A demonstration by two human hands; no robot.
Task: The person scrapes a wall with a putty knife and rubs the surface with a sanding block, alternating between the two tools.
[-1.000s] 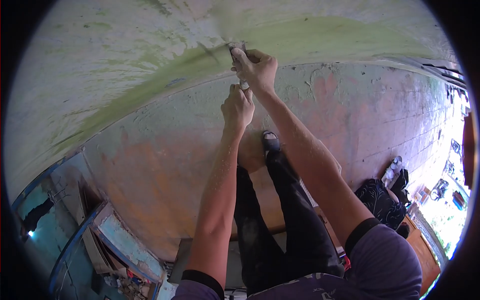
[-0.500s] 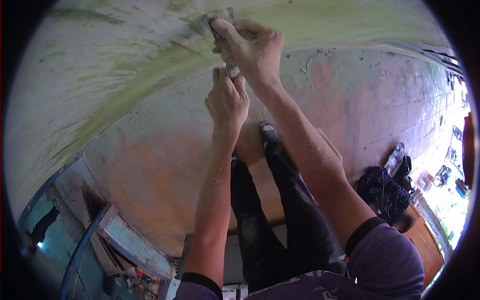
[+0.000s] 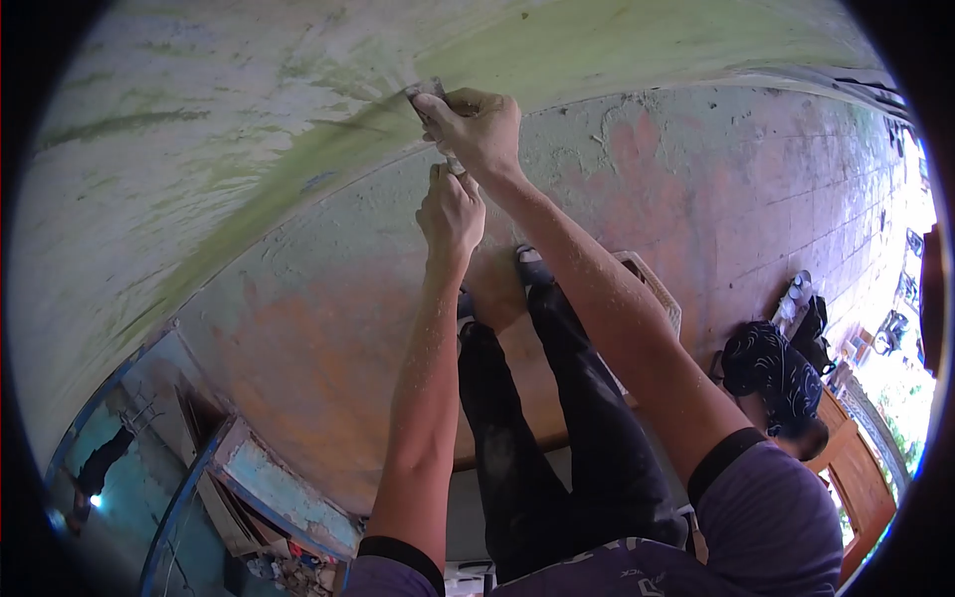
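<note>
Patchy green wall point(image 3: 617, 50), right hand point(image 3: 481, 129) gripping a flat scraper point(image 3: 426, 88) up high, left hand point(image 3: 453, 214) closed around its handle point(image 3: 455, 166)

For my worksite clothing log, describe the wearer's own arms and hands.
The left hand and right hand are bare, with no gloves or watch showing. Pale, dust-like specks dot the left forearm and right forearm. The short purple left sleeve and right sleeve each end in a wide black band.
</note>
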